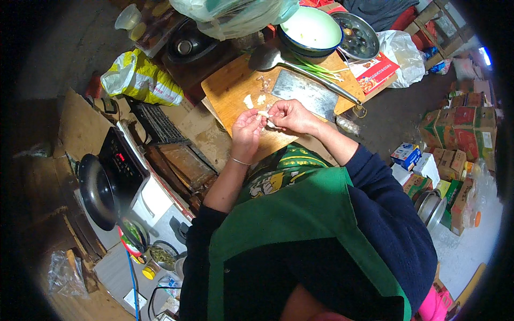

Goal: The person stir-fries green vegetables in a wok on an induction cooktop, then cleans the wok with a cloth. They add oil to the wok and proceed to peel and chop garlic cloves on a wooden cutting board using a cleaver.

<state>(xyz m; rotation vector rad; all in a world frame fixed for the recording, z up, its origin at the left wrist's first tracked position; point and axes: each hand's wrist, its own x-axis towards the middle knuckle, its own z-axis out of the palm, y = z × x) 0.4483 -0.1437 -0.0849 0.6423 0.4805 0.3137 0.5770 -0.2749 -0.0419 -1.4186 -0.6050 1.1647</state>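
My left hand [246, 131] pinches a pale garlic clove [263, 114] above the wooden cutting board [229, 82]. The fingers of my right hand [294, 117] close on the clove's other end, and white papery skin [273, 125] hangs below them. Peeled garlic pieces [248, 101] lie on the board just beyond my hands, near scraps of skin [264, 83]. A cleaver [307, 93] rests flat beside my right hand. Across its far side lies a metal wok spatula [317, 77], over some spring onions [315, 67].
Behind the board stand an enamel basin [312, 26] and a steel bowl [357, 35] holding dark round things in liquid. A plastic bag [237, 16] hangs close overhead. At left, a black wok [96, 192] sits by a lit induction cooker [124, 162]. Cardboard boxes [461, 128] are stacked at right.
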